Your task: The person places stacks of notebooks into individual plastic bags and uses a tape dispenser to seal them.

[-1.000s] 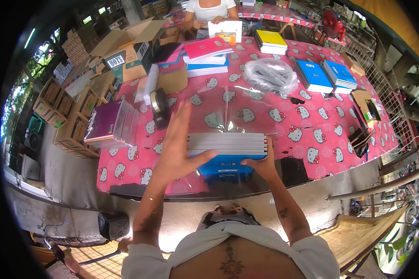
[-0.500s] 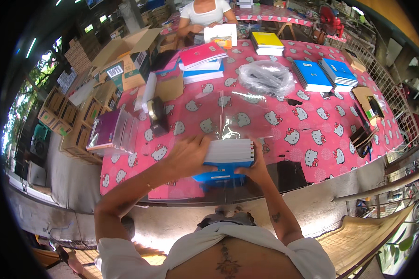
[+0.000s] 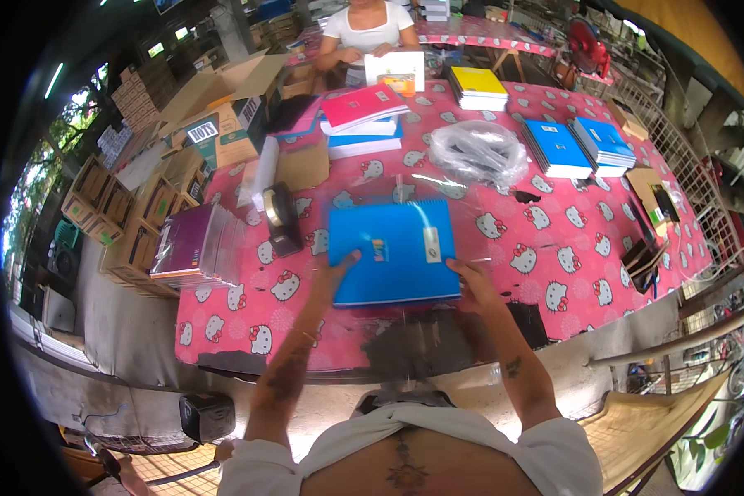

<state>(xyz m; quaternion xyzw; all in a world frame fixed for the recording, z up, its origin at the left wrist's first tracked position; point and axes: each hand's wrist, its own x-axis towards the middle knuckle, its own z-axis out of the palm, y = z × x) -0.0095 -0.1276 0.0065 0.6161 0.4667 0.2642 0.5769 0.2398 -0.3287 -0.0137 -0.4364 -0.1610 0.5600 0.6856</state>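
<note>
A stack of blue wire-bound notebooks [image 3: 393, 248] faces cover up in front of me, its binding on the far side. My left hand [image 3: 332, 277] is closed on its left edge, thumb on the cover. At the right edge, my right hand [image 3: 471, 281] grips it with the thumb near the cover's rim; its other fingers are partly hidden. Under and beyond the stack is a clear plastic sheet [image 3: 469, 217] on the pink patterned table cover [image 3: 504, 236]. Left of the stack stands a tape dispenser [image 3: 283, 219].
Purple notebooks in clear plastic [image 3: 186, 240] lie at the left edge. Farther back are pink notebooks [image 3: 364, 106], a bundle of clear plastic [image 3: 479, 153], yellow notebooks [image 3: 478, 87] and two blue stacks [image 3: 558, 149]. An open carton [image 3: 231, 124] stands far left. Another person [image 3: 370, 33] holds a white sheet across the table.
The notebook stack has turned from showing its page edges to lying cover up. My left hand has shifted from its top to its left edge; my right hand stays at the right side.
</note>
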